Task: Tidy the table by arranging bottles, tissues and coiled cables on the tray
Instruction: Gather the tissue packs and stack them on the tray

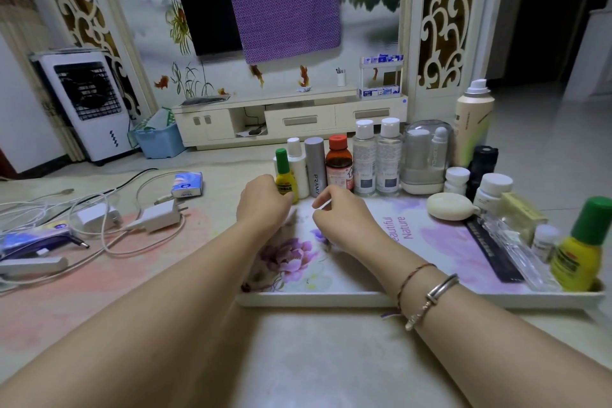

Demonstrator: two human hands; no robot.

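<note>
The tray (331, 298) is a shallow cream rectangle printed with purple flowers and the words "Beautiful Nature"; it lies on the worktop (298, 358) under both hands. A row of upright bottles lines its far edge, just beyond the fingers: a small yellow bottle with a green cap (285, 177), a white bottle (297, 162), a grey tube marked PRAMY (314, 166), a brown bottle with a red cap (338, 164), two clear bottles with white caps (376, 157) and a frosted capsule-shaped case (425, 156). To the right of the right hand the tray carries a tall spray can (470, 122), a black bottle (482, 166), two white pill jars (490, 190), a cream oval piece (450, 206), a clear flat bottle lying down (516, 248) and a second yellow green-capped bottle (583, 245) at the near right corner.

The left hand (263, 204) is at the tray's far left corner, fingers curled down next to the small yellow bottle; I cannot tell whether it holds anything. The right hand (341, 212) hovers over the tray with fingers loosely bent and nothing visible in them.

Left of the left hand, off the tray, lie a blue tissue pack (186, 185), two white chargers (155, 217) with loose tangled cables (109, 242) and another tissue pack (36, 235).
</note>
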